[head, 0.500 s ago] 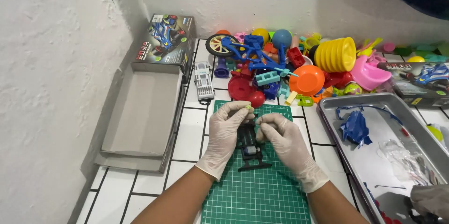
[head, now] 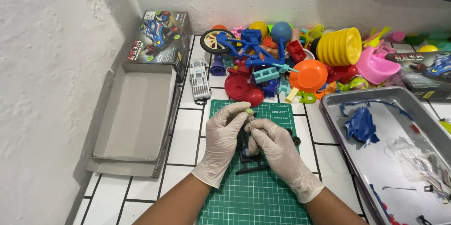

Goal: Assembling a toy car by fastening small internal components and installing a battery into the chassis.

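Both my hands wear pale gloves and meet over a green cutting mat [head: 263,197]. My left hand [head: 224,136] pinches a small light-green part [head: 249,111] at its fingertips, above a black toy car chassis [head: 248,159] that lies on the mat. My right hand [head: 275,147] curls over the chassis from the right and grips it; a black wheel [head: 296,140] shows beside its knuckles. Most of the chassis is hidden under the two hands.
An open empty cardboard box [head: 136,117] with its printed lid [head: 159,37] lies at the left. A grey screwdriver case [head: 199,79] sits behind the mat. A heap of colourful plastic toys [head: 300,60] fills the back. A metal tray [head: 399,159] with blue parts stands at the right.
My hands have drawn closer together over the chassis, and the left fingertips now hold the small green part higher, near the right hand's fingers.
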